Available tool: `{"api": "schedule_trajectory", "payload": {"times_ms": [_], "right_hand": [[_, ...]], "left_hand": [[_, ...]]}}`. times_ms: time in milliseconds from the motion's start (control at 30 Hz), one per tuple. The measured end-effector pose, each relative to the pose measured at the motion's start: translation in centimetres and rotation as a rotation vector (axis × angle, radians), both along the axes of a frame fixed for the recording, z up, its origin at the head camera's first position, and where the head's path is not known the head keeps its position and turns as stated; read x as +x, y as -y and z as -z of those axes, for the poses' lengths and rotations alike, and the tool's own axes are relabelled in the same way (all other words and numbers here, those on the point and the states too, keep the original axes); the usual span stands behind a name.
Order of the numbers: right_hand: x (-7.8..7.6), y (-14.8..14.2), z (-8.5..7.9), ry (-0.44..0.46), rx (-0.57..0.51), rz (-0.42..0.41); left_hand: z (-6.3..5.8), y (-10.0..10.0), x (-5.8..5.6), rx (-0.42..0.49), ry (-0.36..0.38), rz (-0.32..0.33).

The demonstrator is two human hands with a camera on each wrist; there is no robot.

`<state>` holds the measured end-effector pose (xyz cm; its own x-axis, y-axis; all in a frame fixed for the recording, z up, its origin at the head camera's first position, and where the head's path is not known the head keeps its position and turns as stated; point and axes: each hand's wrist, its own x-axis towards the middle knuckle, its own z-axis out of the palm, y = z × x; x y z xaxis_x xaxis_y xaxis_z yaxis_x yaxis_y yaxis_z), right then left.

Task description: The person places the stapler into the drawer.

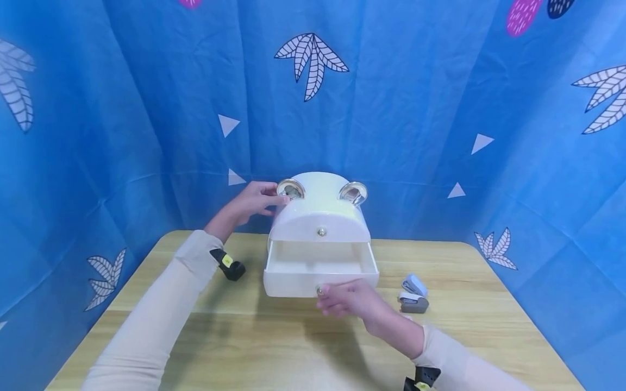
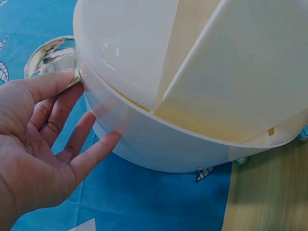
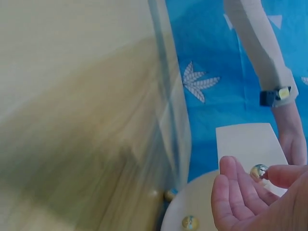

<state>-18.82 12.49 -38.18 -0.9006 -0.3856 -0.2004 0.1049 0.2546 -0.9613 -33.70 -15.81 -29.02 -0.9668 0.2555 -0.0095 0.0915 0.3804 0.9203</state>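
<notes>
A white two-drawer storage box [image 1: 318, 203] with shiny gold ears stands on the table, its lower drawer [image 1: 290, 283] pulled out and bare inside. At the box's left side, my left hand [image 1: 254, 202] pinches the gold ear [image 2: 50, 55] at its base between thumb and index finger. The other fingers of that hand reach to the curved side wall, spread apart. My right hand [image 1: 349, 300] pinches the round gold knob [image 3: 258, 172] on the lower drawer's front, thumb against it. Above, the upper drawer's knob [image 1: 321, 232] sits on a closed front.
Two small staplers, one light blue [image 1: 414, 284] and one grey and white [image 1: 413, 304], lie right of the box. A blue patterned curtain [image 1: 406, 108] surrounds the wooden table [image 1: 235, 336] at the back and sides.
</notes>
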Motion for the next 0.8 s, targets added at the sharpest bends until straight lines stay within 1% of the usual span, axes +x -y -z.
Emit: {"api": "schedule_trajectory", "payload": {"times_ms": [100,300,533,667,800], "right_hand": [[0.7,0.0,0.1,-0.013,0.000,0.005],[1.9,-0.3,0.3,-0.009,-0.002,-0.001],[2.3,-0.5,0.4,-0.011,-0.013,0.007],[2.1,-0.7,0.3,-0.039,0.007,-0.036],[1.6,-1.5,-0.7,-0.082,0.068,-0.129]], "left_hand": [[-0.2,0.1,0.1,0.003,-0.004,-0.004],[0.1,0.1,-0.2,-0.007,-0.013,0.003],[0.3,0.0,-0.5,-0.008,-0.019,0.018],[0.3,0.1,-0.4,0.000,-0.021,0.012],[0.4,0.0,-0.4,0.003,-0.019,0.015]]}}
